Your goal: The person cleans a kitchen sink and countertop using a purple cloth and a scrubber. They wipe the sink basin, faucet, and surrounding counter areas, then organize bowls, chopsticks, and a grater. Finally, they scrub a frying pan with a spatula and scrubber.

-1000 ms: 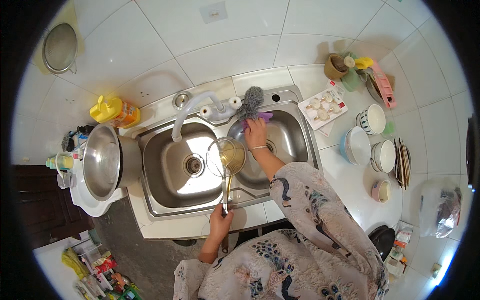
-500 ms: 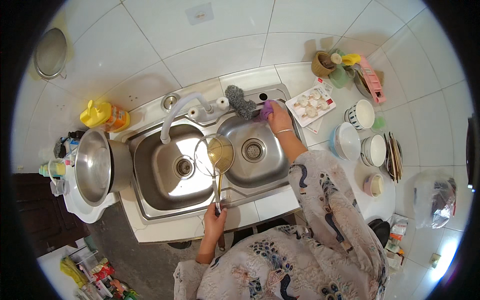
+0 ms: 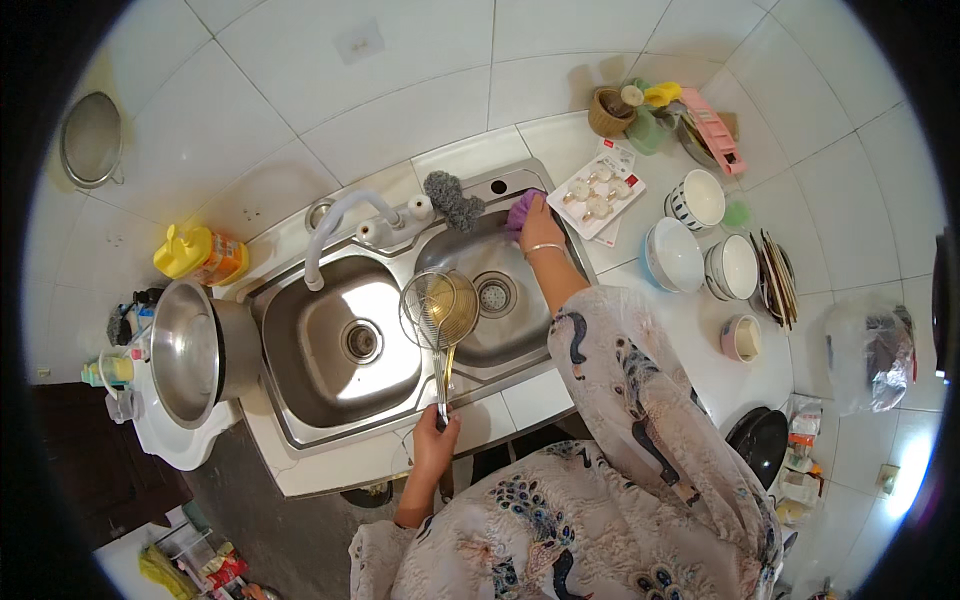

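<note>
My left hand (image 3: 435, 440), at the sink's front edge, is closed around the handles of what look like two long-handled strainers. Their round wire heads (image 3: 442, 308) overlap above the divider of the double sink (image 3: 300, 420). A brown handle end (image 3: 447, 485) shows below that hand. My right hand (image 3: 543, 225) grips a bunched purple cloth (image 3: 522, 212) at the far right corner of the right basin (image 3: 475, 345). Left of the cloth, a grey scouring pad (image 3: 455, 200) lies on the sink's back rim. The white faucet (image 3: 340, 220) curves over the left basin.
A large metal pot (image 3: 190, 355) and a yellow bottle (image 3: 205, 255) stand left of the sink. On the right counter are a white hook packet (image 3: 600, 195), several bowls (image 3: 672, 255), a cup (image 3: 741, 338), stacked plates (image 3: 775, 280) and a pink-handled item (image 3: 712, 130).
The view has shifted a little. My left hand has brought the strainers slightly rightward over the sink. The purple cloth now shows more spread out under my right hand.
</note>
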Motion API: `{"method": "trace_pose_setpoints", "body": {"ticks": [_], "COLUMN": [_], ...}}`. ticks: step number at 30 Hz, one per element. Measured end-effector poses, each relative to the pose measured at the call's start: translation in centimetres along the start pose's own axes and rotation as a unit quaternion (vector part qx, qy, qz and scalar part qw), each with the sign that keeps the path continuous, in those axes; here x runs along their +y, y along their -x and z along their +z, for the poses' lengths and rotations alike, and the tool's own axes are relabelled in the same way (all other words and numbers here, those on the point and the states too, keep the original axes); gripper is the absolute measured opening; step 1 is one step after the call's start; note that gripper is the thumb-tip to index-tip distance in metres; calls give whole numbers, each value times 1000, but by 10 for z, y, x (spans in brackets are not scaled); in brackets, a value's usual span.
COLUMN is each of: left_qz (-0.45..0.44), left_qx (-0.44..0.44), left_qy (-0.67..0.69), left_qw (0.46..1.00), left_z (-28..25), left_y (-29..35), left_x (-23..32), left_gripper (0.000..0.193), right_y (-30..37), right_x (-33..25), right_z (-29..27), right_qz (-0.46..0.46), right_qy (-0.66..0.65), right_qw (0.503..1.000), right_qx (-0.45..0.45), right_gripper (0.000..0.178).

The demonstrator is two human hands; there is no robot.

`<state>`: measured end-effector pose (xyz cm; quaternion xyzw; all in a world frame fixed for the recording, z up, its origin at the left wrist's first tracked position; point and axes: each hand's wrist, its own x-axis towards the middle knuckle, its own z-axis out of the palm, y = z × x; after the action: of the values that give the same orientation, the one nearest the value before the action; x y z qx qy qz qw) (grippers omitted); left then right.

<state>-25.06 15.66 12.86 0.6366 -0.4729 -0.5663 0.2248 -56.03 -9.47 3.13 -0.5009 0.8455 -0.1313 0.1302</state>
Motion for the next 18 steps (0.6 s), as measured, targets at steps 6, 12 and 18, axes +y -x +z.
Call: {"method": "trace_pose_setpoints", "body": {"ticks": [6, 12, 18], "left_qz": [26, -1, 54], "left_qx": [-12, -40, -50], "left_qy": [-24, 32, 8], "left_qw": [999, 999, 997], "left_z": [-2, -5, -8], "left_y": [12, 27, 33], "left_x": [-25, -28, -30], "left_gripper": [18, 18, 17], "right_y": [22, 63, 141], "right_x": [-2, 26, 55], "right_z": [-19, -11, -55], "right_qz": [17, -17, 0], "right_qy": [38, 38, 47], "right_qw": [998, 999, 996], "right_qx": [-47, 5, -81], "right_gripper": [60, 64, 61]}}
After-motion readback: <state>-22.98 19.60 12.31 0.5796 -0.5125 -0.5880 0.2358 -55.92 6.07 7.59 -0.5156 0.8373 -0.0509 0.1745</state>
